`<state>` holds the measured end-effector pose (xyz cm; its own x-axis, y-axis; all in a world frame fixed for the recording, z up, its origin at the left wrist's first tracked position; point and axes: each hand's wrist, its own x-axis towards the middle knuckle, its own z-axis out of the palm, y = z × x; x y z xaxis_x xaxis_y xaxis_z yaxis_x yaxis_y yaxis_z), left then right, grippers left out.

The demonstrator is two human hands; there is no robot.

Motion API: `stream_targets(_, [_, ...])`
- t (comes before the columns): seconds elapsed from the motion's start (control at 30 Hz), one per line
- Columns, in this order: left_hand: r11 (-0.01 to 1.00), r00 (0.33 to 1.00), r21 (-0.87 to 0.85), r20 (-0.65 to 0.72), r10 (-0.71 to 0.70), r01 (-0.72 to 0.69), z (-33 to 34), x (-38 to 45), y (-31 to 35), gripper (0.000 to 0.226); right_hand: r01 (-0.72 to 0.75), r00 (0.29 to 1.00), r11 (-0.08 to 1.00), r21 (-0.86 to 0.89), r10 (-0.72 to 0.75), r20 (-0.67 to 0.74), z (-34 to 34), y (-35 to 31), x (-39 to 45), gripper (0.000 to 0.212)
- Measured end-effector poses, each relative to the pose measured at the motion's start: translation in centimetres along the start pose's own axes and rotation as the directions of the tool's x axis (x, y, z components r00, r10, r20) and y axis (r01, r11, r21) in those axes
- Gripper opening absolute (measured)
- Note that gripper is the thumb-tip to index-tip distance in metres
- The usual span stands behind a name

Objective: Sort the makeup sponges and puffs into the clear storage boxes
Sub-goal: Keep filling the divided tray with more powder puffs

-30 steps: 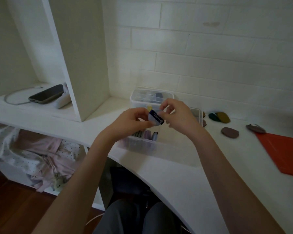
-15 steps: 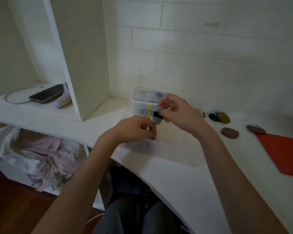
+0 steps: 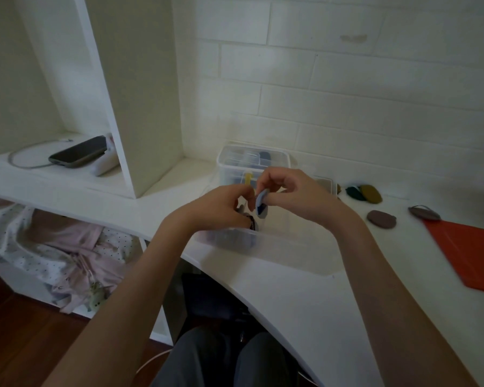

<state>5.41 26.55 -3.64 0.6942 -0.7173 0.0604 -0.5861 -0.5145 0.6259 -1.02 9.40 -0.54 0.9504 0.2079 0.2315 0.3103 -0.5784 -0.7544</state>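
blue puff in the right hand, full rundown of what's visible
The blue puff is a small, flat, rounded pad, pale blue and soft-looking, with a dark blue band across its lower part. It stands on edge, slightly tilted, above the open near clear storage box. The right hand pinches its upper edge; the left hand sits just beside it, contact unclear. Any print on the band is unreadable.

Open desk in front of near clear box; behind, lidded box; at right, loose puffs, red folder.
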Motion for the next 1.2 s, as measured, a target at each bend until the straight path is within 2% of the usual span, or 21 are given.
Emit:
stream_targets(0.17, [0.996,0.996,-0.054,-0.059,0.061,-0.064,0.0,-0.4,0.5,0.036,0.026,0.999,1.0,0.01,-0.026,0.034,0.5,-0.2,0.0,0.012])
stream_targets(0.4, [0.997,0.998,-0.056,-0.039,0.056,-0.058,-0.2,-0.8,1.1,0.036,-0.018,0.993,0.986,-0.165,0.038,0.115,1.6,-0.6,0.3,0.015])
stream_targets(0.53, [0.996,0.999,-0.076,-0.027,0.035,-0.037,-0.2,-0.7,1.0,0.036,-0.08,0.977,0.962,-0.26,0.127,0.169,1.4,-0.4,0.2,0.017])
stream_targets(0.67, [0.992,1.0,-0.123,-0.018,0.006,-0.008,-0.1,-0.5,0.9,0.03,-0.039,0.974,0.939,-0.342,0.112,0.196,1.3,-0.5,0.3,0.02])
stream_targets(0.77, [0.974,0.998,-0.228,-0.05,-0.03,0.017,-0.2,-0.5,0.7,0.034,-0.083,0.974,0.936,-0.343,0.149,0.171,0.9,-0.5,0.1,0.007])
stream_targets(0.87, [0.945,0.995,-0.325,-0.077,-0.067,0.038,-0.4,-0.7,0.6,0.037,-0.081,0.971,0.907,-0.414,0.165,0.171,0.8,-0.2,0.1,0.01])
stream_targets(1.0, [0.95,0.992,-0.308,-0.089,-0.084,0.053,-0.3,-0.6,0.6,0.041,-0.128,0.981,0.909,-0.397,0.174,0.083,1.1,-0.1,0.3,0.023])
stream_targets(1.2, [0.952,0.992,-0.298,-0.088,-0.094,0.064,-0.3,-0.5,0.6,0.042,-0.158,0.985,0.913,-0.376,0.173,0.006,1.8,-0.4,0.7,0.015])
